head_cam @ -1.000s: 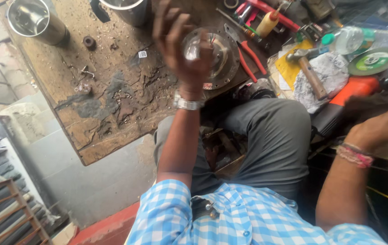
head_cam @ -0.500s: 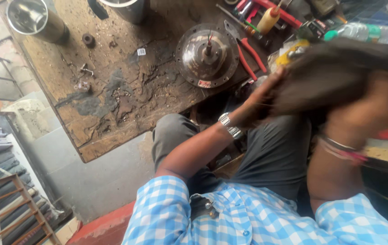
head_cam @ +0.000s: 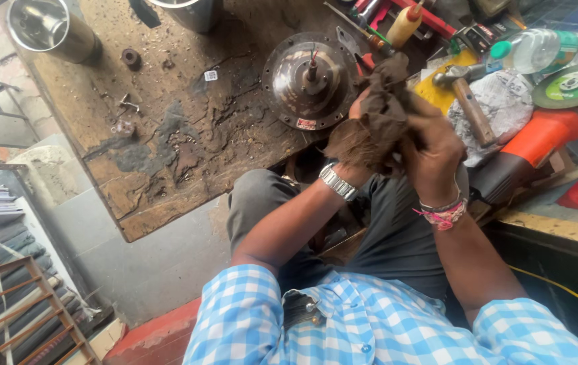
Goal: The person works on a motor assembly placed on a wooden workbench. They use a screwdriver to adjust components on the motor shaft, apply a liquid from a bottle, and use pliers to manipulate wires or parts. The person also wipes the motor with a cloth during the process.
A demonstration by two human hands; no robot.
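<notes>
Both my hands hold a dirty brown rag [head_cam: 375,125] in front of my chest. My left hand [head_cam: 355,152], with a metal watch on its wrist, is mostly wrapped inside the cloth. My right hand [head_cam: 433,152], with a pink thread band at the wrist, grips the rag from the right. Just beyond the rag a round, dark metal motor housing [head_cam: 309,81] with a centre shaft and wires lies on the worn wooden workbench [head_cam: 167,135].
A hammer [head_cam: 468,101], orange angle grinder [head_cam: 539,138], green cutting disc [head_cam: 571,84], plastic bottle [head_cam: 546,49], red pliers and a yellow squeeze bottle [head_cam: 404,23] crowd the right. A steel cylinder [head_cam: 49,27] stands far left. Small screws [head_cam: 126,105] lie on the bench.
My left hand left the motor housing and came back to my chest. My right hand brought the rag up, and now both hands grip it together.
</notes>
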